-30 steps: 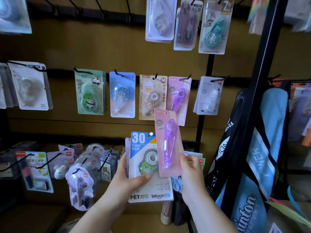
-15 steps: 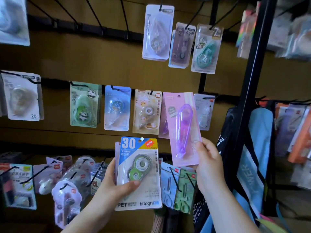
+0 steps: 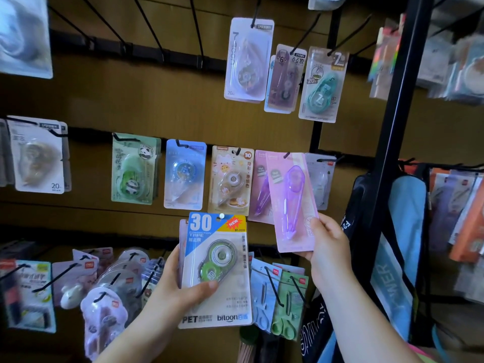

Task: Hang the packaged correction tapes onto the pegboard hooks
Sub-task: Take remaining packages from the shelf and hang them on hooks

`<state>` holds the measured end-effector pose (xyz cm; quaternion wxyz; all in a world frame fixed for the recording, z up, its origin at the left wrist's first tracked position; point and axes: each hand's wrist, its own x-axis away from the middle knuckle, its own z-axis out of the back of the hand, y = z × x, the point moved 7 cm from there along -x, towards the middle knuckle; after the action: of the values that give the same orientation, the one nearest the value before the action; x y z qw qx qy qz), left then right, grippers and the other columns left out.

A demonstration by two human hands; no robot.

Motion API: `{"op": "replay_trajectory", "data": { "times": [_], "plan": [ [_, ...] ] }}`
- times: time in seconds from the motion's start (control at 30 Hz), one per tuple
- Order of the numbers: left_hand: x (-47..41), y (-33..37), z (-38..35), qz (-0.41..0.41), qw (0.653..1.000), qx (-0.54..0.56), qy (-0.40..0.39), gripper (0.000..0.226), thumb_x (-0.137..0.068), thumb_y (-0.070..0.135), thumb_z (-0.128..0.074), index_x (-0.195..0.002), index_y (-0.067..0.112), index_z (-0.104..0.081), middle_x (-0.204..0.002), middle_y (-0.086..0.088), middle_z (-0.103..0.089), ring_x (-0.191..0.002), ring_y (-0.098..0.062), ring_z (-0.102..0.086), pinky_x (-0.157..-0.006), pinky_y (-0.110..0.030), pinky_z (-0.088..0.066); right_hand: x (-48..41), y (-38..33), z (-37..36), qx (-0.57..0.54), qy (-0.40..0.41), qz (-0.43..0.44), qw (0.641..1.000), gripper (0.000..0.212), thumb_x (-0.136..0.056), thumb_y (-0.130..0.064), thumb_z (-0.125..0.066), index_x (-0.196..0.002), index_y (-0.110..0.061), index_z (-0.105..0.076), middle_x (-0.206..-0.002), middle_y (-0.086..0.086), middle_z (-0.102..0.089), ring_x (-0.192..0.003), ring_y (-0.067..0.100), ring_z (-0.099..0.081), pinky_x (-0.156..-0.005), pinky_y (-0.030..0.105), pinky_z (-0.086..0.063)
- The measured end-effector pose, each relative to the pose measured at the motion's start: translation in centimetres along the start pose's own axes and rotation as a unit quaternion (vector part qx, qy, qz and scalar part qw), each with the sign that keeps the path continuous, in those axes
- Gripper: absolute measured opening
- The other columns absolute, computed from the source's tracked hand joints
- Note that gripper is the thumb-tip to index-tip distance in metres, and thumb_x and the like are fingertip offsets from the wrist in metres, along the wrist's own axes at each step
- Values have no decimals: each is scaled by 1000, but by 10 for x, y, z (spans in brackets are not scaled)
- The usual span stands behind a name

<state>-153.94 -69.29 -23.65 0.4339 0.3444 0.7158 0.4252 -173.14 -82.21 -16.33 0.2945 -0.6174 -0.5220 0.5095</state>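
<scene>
My right hand (image 3: 328, 247) pinches the lower right corner of a pink pack with a purple correction tape (image 3: 290, 203). Its top edge is up at a black hook (image 3: 286, 155) in the middle row, in front of a matching pink pack (image 3: 260, 189) hanging there. Whether the hook is through the hole, I cannot tell. My left hand (image 3: 180, 292) grips a stack of packs, the front one a blue-and-white "30" pack with a green tape (image 3: 216, 268), thumb across its front, held below the middle row.
Other tape packs hang along the middle row: panda green (image 3: 133, 169), blue (image 3: 184, 174), cream "30" (image 3: 230, 179). Three more hang on the top row (image 3: 285, 69). Empty black hooks (image 3: 146, 30) jut out top left. A black upright post (image 3: 390, 142) and hanging bags stand right.
My right hand has lifted the pink pack up and right, from beside the stack to the middle-row hook. My left hand with the stack has stayed roughly in place.
</scene>
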Motion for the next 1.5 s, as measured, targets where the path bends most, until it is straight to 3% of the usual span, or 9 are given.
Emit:
{"op": "replay_trajectory", "data": {
  "times": [0.07, 0.17, 0.5, 0.7, 1.03, 1.13, 1.2, 1.33, 1.5],
  "plan": [
    [-1, -1, 1, 0, 1000, -1, -2, 87, -30, 17, -87, -107, 39, -51, -95, 5, -74, -80, -20, -73, -56, -28, -58, -3, 4, -1, 23, 2, -4, 1000, 22, -95, -10, -43, -83, -24, -55, -84, -1, -58, -76, 20, -56, -72, 40, -52],
    [-3, -3, 2, 2, 1000, -1, 0, 75, -40, 16, -81, -104, 40, -52, -93, 6, -74, -80, -20, -73, -56, -28, -58, -10, 10, -5, 51, 8, -11, 999, 12, -95, -12, -42, -95, -18, -51, -87, 2, -58, -82, 24, -55, -74, 42, -52],
    [-14, 7, 18, -16, 1000, -4, -4, 77, -40, 18, -80, -108, 42, -53, -100, 5, -73, -86, -22, -72, -59, -29, -58, -42, 23, -38, 130, 11, -42, 991, 22, -97, -13, -36, -110, -6, -52, -95, 9, -51, -82, 26, -52, -60, 36, -53],
    [-18, 11, 25, -14, 1000, -7, 10, 63, -54, 5, -70, -101, 44, -53, -92, 10, -74, -81, -18, -72, -56, -26, -58, -58, 34, -46, 190, 12, -53, 980, 27, -98, -15, -35, -115, -3, -53, -104, 10, -51, -90, 27, -53, -73, 39, -54],
    [-24, 15, 31, -16, 1000, 9, 13, 82, -33, 22, -78, -107, 42, -50, -97, 8, -74, -84, -20, -72, -57, -28, -58, -37, 46, -37, 228, 69, 21, 971, 34, -89, -5, -49, -123, -5, -45, -126, 14, -50, -111, 29, -51, -88, 31, -41],
    [-24, 13, 28, -17, 1000, 17, 5, 90, -34, 20, -79, -117, 38, -48, -102, 2, -73, -86, -22, -72, -57, -30, -58, -4, 43, -51, 230, -13, 73, 970, 4, -89, -9, -51, -91, -13, -53, -97, 7, -55, -84, 19, -53, -70, 13, -41],
    [-23, 11, 26, -17, 1000, 13, 6, 94, -35, 20, -79, -122, 36, -46, -104, 1, -72, -87, -23, -72, -58, -31, -58, 20, 43, -70, 243, -116, 81, 960, 17, -89, -15, -53, -73, -20, -52, -87, 3, -55, -75, 5, -50, -64, 4, -38],
    [-22, 16, 23, -33, 999, 10, 9, 91, -35, 22, -79, -119, 37, -47, -103, 2, -72, -86, -23, -72, -59, -30, -58, 51, 53, -93, 271, -260, 20, 927, 11, -83, -30, -62, -85, -22, -55, -102, 1, -56, -91, 7, -57, -78, 17, -45],
    [-16, 26, 29, -56, 998, 18, 28, 83, -32, 21, -79, -108, 40, -51, -96, 9, -74, -85, -17, -72, -58, -26, -58, 62, 49, -102, 309, -272, -7, 911, 15, -77, -25, -69, -82, -27, -54, -104, 3, -61, -96, 15, -61, -75, 23, -51]
  ]
}}
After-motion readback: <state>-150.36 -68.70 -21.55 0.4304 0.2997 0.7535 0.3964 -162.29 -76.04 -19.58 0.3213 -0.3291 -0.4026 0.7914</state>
